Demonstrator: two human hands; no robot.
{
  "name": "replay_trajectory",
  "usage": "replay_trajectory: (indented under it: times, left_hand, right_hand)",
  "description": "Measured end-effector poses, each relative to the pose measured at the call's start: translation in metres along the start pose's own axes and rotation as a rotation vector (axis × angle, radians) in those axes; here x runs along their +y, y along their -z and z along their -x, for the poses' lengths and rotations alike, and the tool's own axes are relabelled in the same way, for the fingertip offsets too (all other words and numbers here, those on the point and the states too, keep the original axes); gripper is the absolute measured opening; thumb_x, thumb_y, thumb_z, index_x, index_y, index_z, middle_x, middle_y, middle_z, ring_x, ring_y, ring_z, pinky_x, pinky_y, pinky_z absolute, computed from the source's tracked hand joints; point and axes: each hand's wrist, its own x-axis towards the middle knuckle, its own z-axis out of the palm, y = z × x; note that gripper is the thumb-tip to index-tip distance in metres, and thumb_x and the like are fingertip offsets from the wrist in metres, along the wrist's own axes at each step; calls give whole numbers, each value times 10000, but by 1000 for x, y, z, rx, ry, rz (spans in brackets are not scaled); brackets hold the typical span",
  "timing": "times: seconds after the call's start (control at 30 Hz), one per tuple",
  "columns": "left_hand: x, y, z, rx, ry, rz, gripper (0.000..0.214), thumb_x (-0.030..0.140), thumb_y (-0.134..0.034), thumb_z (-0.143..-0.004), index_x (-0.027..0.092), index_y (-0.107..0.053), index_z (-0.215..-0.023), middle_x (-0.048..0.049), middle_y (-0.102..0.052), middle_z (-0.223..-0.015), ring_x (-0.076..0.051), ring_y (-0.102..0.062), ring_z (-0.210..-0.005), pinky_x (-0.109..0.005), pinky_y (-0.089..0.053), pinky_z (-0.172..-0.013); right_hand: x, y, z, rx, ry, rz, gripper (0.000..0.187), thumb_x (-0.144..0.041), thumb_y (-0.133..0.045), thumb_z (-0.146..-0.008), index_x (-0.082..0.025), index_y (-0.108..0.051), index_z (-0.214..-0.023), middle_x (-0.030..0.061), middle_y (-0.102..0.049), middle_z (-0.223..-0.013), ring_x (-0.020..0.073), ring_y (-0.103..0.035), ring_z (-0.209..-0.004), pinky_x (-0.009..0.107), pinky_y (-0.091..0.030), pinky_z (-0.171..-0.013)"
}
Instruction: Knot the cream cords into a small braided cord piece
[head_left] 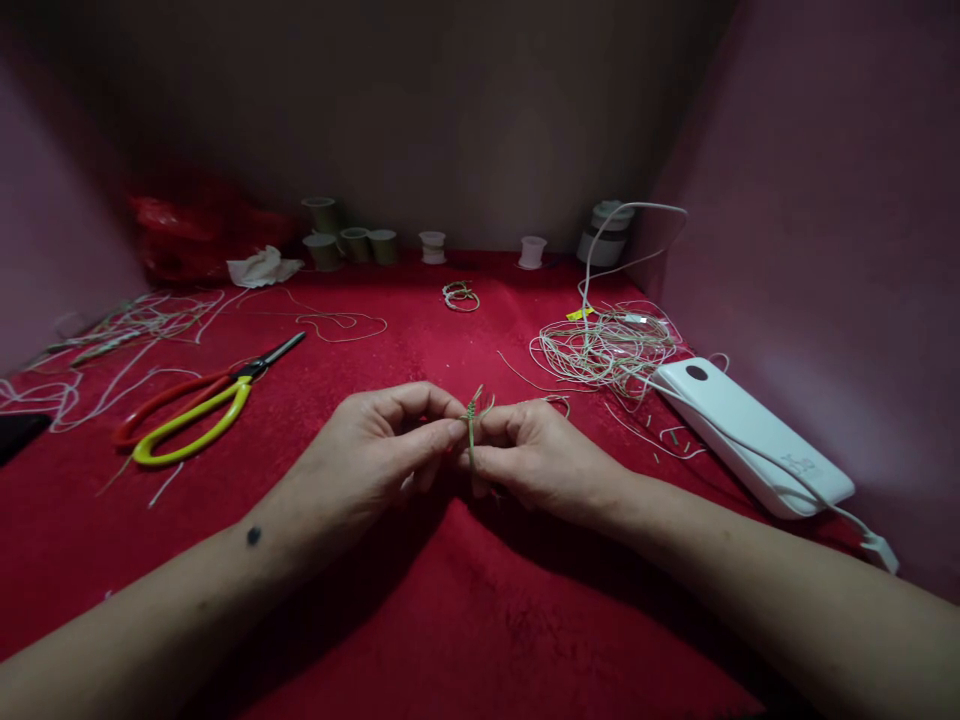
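My left hand (375,450) and my right hand (536,455) meet at the middle of a red cloth (465,620). Both pinch a short knotted piece of green and pale cord (472,420), which stands upright between the fingertips. The fingers of each hand are curled tight around it. Loose cord ends stick out above the pinch. A tangle of pale cord (611,345) lies just beyond my right hand.
Scissors with red and yellow handles (199,405) lie to the left. A white power bank (750,435) with a white cable sits at the right. Several spools (352,243) line the back wall, beside crumpled tissue (262,267). More loose cord (112,345) spreads at far left.
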Motion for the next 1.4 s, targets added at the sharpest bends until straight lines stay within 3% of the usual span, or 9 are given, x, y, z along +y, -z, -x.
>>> replay_trajectory:
  times: [0.1,0.27,0.43,0.57,0.73,0.9,1.03,1.2,1.4]
  left_hand:
    - [-3,2,-2,-14,36,-6,151,321,-651,-797,172,-628,-796,80,-443,-414,-43,-339,-351,-130,-278,-327]
    - [-3,4,-4,-23,39,-5,180,351,-659,-798,176,-620,-785,68,-481,-429,-47,-369,-354,-135,-298,-334]
    - [-2,5,-3,-23,18,-19,179,348,-664,-793,171,-637,-790,70,-469,-426,-45,-363,-360,-130,-286,-332]
    - [-1,3,-2,-31,12,6,159,316,-665,-796,162,-641,-763,73,-459,-440,-31,-359,-382,-109,-264,-347]
    - [-2,4,-3,-27,8,18,132,305,-654,-807,178,-639,-772,83,-450,-429,-30,-348,-366,-109,-270,-337]
    - [-2,6,-4,-8,25,3,154,329,-655,-807,183,-624,-769,83,-456,-425,-37,-350,-354,-121,-285,-329]
    - [0,5,-3,-3,17,8,153,318,-669,-795,171,-640,-769,80,-448,-432,-35,-352,-375,-118,-269,-343]
    - [1,5,-2,-16,47,30,160,329,-670,-799,174,-633,-781,84,-430,-443,-37,-339,-390,-126,-258,-355]
    - [0,9,-5,-20,77,-3,194,347,-639,-811,184,-567,-732,88,-418,-397,-45,-326,-348,-145,-259,-340]
  right_hand:
    - [3,-1,-2,87,54,-19,138,-155,-564,-801,-148,-575,-664,-66,-480,-511,31,-370,-408,172,-292,-415]
    - [6,0,-4,217,178,1,63,-163,-581,-779,-152,-587,-717,-17,-591,-636,71,-483,-525,203,-377,-506]
    - [5,1,-4,55,114,-99,60,-138,-631,-709,-141,-625,-768,-41,-555,-611,63,-441,-514,207,-349,-508]
    - [5,1,-5,-33,114,-7,62,-188,-622,-737,-127,-620,-732,-38,-508,-604,72,-414,-538,220,-331,-513]
    - [8,0,-6,21,203,98,144,-195,-546,-806,-136,-589,-681,-44,-447,-597,73,-384,-556,215,-315,-523]
    - [11,0,-6,195,346,220,95,-146,-551,-793,-143,-605,-715,-2,-560,-711,104,-498,-674,233,-393,-641]
    - [10,-1,-8,77,314,183,43,-162,-622,-776,-143,-647,-747,-6,-587,-718,108,-519,-695,233,-399,-656]
    - [7,-4,-10,20,259,207,188,-139,-569,-785,-145,-567,-597,-33,-470,-599,89,-426,-589,232,-347,-572]
    - [8,0,-5,280,422,371,113,-139,-567,-825,-160,-633,-735,13,-588,-755,118,-537,-722,254,-423,-700]
